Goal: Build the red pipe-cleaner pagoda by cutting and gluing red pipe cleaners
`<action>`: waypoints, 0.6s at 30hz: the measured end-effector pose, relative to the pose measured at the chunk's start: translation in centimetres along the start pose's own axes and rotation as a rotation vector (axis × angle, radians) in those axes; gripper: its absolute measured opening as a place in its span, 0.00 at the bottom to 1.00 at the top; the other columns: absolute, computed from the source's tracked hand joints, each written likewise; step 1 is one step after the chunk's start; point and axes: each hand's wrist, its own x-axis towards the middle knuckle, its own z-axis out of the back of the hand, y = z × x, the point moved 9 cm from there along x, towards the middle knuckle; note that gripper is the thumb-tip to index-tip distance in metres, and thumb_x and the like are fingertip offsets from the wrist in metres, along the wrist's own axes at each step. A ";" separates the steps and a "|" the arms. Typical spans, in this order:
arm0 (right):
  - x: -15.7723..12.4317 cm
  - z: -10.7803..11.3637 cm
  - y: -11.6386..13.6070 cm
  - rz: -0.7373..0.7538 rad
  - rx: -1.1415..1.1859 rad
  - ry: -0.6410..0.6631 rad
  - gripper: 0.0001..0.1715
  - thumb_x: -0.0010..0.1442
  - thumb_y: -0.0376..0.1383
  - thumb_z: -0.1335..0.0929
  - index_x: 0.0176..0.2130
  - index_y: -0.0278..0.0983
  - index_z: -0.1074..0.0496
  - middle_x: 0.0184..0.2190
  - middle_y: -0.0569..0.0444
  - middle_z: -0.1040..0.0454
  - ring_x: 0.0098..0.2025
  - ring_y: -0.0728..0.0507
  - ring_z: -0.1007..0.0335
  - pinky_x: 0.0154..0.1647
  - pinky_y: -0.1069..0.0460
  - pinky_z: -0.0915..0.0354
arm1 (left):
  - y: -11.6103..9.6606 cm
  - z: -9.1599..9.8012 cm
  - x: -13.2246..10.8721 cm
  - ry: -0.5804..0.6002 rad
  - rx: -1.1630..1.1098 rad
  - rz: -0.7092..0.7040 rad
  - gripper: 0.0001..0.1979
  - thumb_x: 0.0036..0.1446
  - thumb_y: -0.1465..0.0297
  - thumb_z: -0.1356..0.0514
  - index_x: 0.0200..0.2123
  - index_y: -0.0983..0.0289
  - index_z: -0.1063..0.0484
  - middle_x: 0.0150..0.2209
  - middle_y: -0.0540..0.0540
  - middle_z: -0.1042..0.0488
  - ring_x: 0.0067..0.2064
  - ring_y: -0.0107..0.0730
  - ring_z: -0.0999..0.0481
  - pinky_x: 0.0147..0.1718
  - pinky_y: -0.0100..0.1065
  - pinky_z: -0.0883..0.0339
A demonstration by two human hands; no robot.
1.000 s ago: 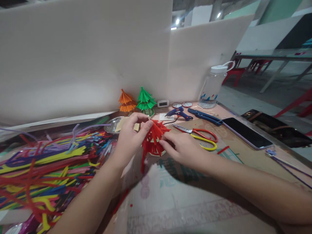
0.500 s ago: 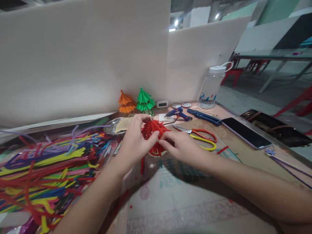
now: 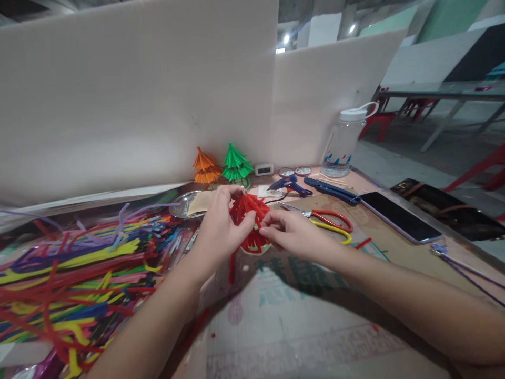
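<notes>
A small red tree made of pipe-cleaner strands (image 3: 248, 208) stands on a round base (image 3: 254, 246) at the middle of the table. My left hand (image 3: 221, 226) is wrapped round its left side, thumb near the top. Fingers of my right hand (image 3: 292, 231) pinch red strands on the tree's right side. Both hands are closed on the tree. Its lower left part is hidden behind my left hand.
A heap of coloured pipe cleaners (image 3: 79, 268) fills the left. Orange (image 3: 205, 166) and green (image 3: 235, 163) trees stand by the white partition (image 3: 138, 95). Scissors (image 3: 327, 221), glue gun (image 3: 290, 184), blue pliers (image 3: 333, 189), phone (image 3: 398, 216) and bottle (image 3: 343, 139) lie right.
My left hand has slid lower round the red tree, and my right fingers moved up from its base to pinch strands on its right side.
</notes>
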 end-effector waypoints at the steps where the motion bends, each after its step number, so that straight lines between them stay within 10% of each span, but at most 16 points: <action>1: 0.0 0.0 0.0 0.004 0.000 -0.004 0.07 0.65 0.38 0.34 0.37 0.37 0.29 0.19 0.61 0.31 0.21 0.51 0.37 0.24 0.54 0.50 | 0.0 0.0 0.0 0.002 0.002 0.002 0.17 0.57 0.70 0.39 0.49 0.61 0.37 0.47 0.57 0.29 0.51 0.39 0.26 0.51 0.41 0.30; 18: 0.8 -0.6 -1.3 -0.148 0.379 0.076 0.10 0.65 0.38 0.32 0.33 0.36 0.31 0.16 0.63 0.35 0.18 0.53 0.44 0.19 0.57 0.50 | 0.2 0.0 0.0 0.013 -0.036 0.011 0.15 0.61 0.68 0.39 0.50 0.61 0.36 0.46 0.56 0.28 0.49 0.37 0.26 0.51 0.41 0.30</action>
